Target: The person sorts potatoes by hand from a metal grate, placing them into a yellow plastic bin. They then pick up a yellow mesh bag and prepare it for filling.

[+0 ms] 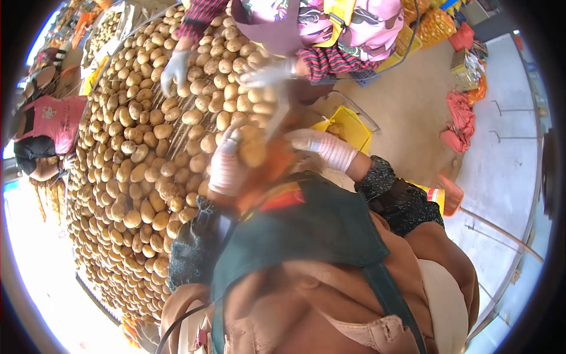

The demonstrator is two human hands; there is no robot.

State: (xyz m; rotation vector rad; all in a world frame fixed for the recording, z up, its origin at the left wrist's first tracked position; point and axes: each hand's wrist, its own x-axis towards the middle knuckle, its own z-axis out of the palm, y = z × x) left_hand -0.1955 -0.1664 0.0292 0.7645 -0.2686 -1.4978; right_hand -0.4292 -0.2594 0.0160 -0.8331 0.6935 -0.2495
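Note:
Many potatoes (pixel 135 171) lie heaped over a large slatted surface. My left hand (pixel 226 168), in a pale striped glove, is closed round a potato (pixel 252 146) at the near right edge of the heap. Just below that potato is a blurred orange net bag (pixel 268 177), close in front of my green apron (pixel 295 230). My right hand (pixel 324 146), also gloved, reaches in from the right with its fingers beside the top of the bag; motion blur hides what they touch.
Across the heap, a co-worker's two gloved hands (pixel 174 72) hover over potatoes. Another person in a pink apron (pixel 56 121) stands at the left. A yellow crate (pixel 352 128) is behind my right hand. Red bags (pixel 458 121) lie on the floor at right.

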